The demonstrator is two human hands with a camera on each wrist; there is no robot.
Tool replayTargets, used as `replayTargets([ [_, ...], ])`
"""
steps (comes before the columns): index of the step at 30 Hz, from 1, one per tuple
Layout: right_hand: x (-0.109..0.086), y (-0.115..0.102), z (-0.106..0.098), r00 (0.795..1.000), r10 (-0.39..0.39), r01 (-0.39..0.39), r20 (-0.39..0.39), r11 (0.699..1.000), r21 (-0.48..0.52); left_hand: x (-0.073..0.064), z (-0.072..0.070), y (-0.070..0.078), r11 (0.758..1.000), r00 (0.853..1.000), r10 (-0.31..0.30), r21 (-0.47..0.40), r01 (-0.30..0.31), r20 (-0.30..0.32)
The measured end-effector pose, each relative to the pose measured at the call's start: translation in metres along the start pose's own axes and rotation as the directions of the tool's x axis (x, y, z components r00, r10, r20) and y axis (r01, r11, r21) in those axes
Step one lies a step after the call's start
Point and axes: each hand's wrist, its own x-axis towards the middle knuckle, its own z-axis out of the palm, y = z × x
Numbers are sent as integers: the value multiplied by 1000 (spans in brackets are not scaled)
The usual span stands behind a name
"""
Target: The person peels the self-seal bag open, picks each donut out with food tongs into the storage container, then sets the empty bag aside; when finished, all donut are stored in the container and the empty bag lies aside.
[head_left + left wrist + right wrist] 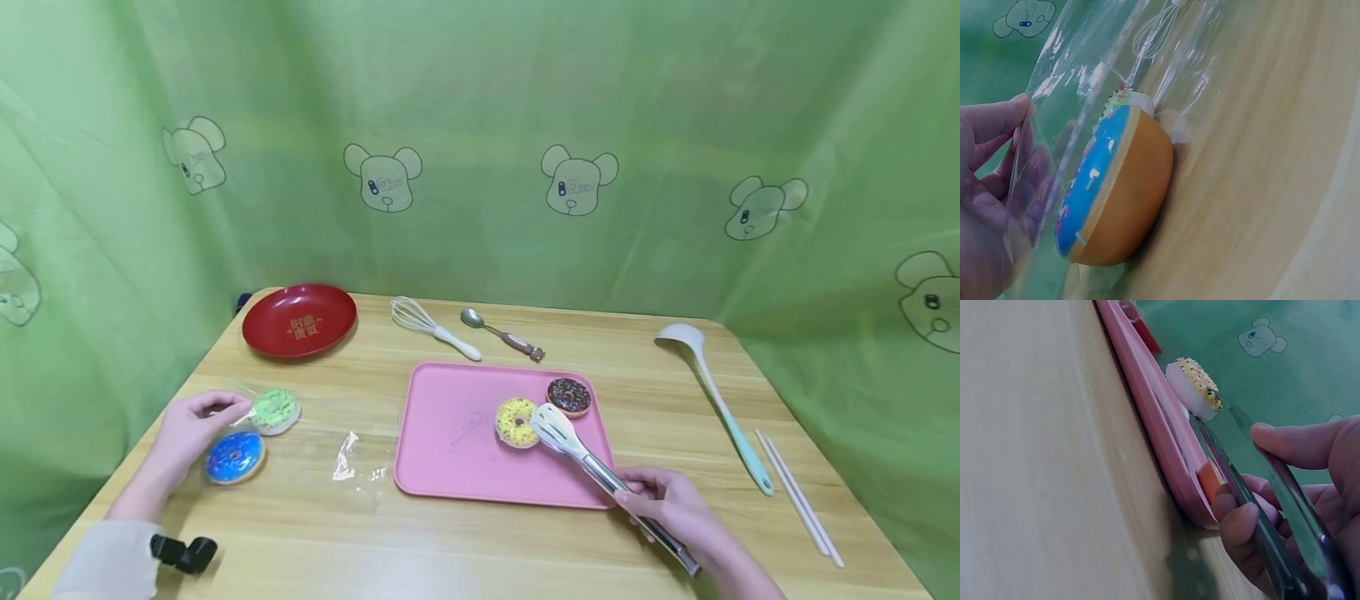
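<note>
My left hand point(197, 425) pinches the edge of a clear plastic bag point(345, 458) between thumb and finger. A blue-iced toy doughnut point(236, 457) and a green-iced one point(275, 411) lie by that hand, seen with the bag's film around them. My right hand point(663, 508) grips metal tongs point(592, 462) partway along their arms. Their white slotted head is at the right edge of a yellow-iced doughnut point(516, 422) over the pink tray point(442, 450); whether they clamp it, I cannot tell. A chocolate-iced doughnut point(568, 396) sits in the tray's far right corner.
A red plate point(262, 329) stands at the far left. Along the back lie a white whisk point(431, 325) and a spoon point(502, 333). To the right are a ladle point(720, 400) and white chopsticks point(801, 500). Green curtain point(480, 100) surrounds the wooden table point(450, 550).
</note>
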Motion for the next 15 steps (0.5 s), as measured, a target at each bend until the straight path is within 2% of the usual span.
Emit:
replayTargets([
  [6, -10, -1, -5, 997, -7, -2, -75, 992, -124, 1, 0, 1, 1000, 1000, 16, 4, -16, 15],
  [10, -13, -2, -7, 997, -8, -5, -74, 986, -168, 2, -1, 1, 1000, 1000, 9, 8, -9, 17],
  [15, -15, -2, -8, 997, -9, -8, -75, 977, -214, 2, 1, 0, 999, 999, 32, -1, -32, 19],
])
